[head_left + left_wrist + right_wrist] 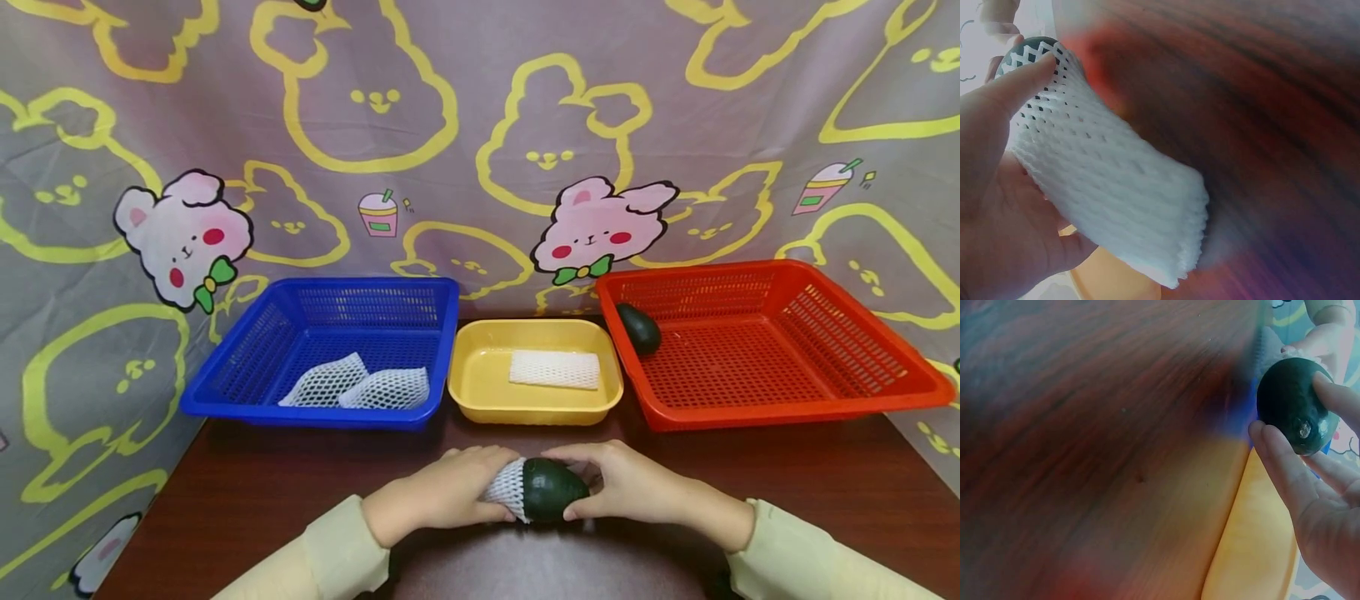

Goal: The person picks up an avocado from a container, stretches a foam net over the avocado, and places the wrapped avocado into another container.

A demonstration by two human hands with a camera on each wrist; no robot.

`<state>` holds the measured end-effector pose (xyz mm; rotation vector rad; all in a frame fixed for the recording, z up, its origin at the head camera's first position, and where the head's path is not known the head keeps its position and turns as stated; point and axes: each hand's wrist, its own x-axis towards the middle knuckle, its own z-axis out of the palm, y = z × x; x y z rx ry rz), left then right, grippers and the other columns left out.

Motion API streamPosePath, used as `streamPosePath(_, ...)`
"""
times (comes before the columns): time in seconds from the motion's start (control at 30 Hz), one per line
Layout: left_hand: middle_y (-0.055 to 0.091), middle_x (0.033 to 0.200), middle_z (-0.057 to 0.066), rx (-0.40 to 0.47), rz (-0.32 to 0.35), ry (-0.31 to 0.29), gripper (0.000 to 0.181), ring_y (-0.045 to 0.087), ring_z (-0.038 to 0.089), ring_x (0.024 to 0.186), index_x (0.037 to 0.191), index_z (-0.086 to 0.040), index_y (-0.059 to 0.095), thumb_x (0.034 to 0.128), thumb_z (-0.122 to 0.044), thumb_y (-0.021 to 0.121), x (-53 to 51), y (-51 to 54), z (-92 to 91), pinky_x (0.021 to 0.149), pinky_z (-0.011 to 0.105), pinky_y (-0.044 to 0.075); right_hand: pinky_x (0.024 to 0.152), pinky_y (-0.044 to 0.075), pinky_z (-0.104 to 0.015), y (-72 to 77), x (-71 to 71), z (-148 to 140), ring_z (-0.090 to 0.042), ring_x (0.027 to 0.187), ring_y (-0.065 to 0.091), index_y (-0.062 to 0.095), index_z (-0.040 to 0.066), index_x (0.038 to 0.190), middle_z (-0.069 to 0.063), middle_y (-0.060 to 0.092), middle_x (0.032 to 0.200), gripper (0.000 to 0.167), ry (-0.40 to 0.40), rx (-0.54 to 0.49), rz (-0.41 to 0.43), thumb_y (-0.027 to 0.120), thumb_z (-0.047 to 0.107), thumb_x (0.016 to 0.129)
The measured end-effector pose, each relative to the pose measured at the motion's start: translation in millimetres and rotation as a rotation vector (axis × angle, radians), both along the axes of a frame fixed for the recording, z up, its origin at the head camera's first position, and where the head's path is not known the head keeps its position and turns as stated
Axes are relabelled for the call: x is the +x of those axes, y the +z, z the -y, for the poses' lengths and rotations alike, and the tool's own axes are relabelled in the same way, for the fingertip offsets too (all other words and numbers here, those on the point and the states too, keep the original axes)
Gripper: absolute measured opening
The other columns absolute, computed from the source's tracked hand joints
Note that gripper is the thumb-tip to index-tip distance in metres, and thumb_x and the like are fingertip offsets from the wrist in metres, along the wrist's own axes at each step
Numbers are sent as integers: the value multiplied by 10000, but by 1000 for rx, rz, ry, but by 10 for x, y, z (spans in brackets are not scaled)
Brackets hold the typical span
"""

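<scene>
A dark green avocado (553, 490) lies sideways above the front of the table, one end inside a white foam net sleeve (508, 490). My left hand (454, 490) grips the sleeve around the covered end. In the left wrist view the rest of the foam net (1116, 181) trails loose and flattened past the palm. My right hand (626, 482) holds the bare end between thumb and fingers. From the right wrist, the avocado (1282, 400) shows its stem scar, with the fingertips at its sides.
Behind stand a blue basket (315, 417) with two bulging foam nets (386, 390), contents unclear, a yellow tray (480, 371) with a flat foam net (555, 369), and a red basket (765, 412) with another avocado (639, 327) against its left wall. A patterned curtain (465, 192) hangs behind.
</scene>
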<state>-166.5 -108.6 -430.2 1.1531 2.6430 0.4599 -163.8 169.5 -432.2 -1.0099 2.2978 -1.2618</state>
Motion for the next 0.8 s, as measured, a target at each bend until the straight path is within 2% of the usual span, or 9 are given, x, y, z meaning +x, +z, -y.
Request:
streamPosePath(0.27, 628, 1289, -57, -6, 40, 10, 700, 567, 106, 1176, 1388, -161, 569, 816, -442, 859, -5, 57, -104, 922, 393, 464, 752, 580, -266, -41, -14, 15, -98, 982, 687, 619, -8, 1352, -101, 712, 1207, 623, 19, -20, -25, 883, 150, 811)
streamPosePath(0.43, 623, 1288, -57, -15, 37, 21, 754, 568, 99, 1172, 1388, -156, 560, 780, -460, 884, -17, 29, -154, 954, 413, 471, 762, 580, -274, -86, -7, 27, -135, 1018, 690, 600, -10, 1328, -144, 700, 1233, 630, -3, -39, -21, 896, 145, 794)
streamPosePath(0.63, 636, 1202, -49, 11, 10, 20, 758, 586, 65, 1079, 1350, -130, 576, 747, -453, 905, -24, -7, -192, 925, 371, 505, 725, 586, -275, -141, 6, 41, -102, 884, 705, 588, 63, 1159, -140, 738, 1138, 514, -59, -68, 5, 913, 153, 771)
streamPosePath(0.8, 634, 1122, -57, 27, -6, 16, 754, 591, 47, 1000, 1310, -122, 590, 711, -430, 929, -31, -14, -219, 888, 300, 517, 730, 584, -269, -140, 3, 75, -100, 899, 699, 598, 64, 1150, -97, 746, 1092, 503, -59, -65, 3, 915, 171, 773)
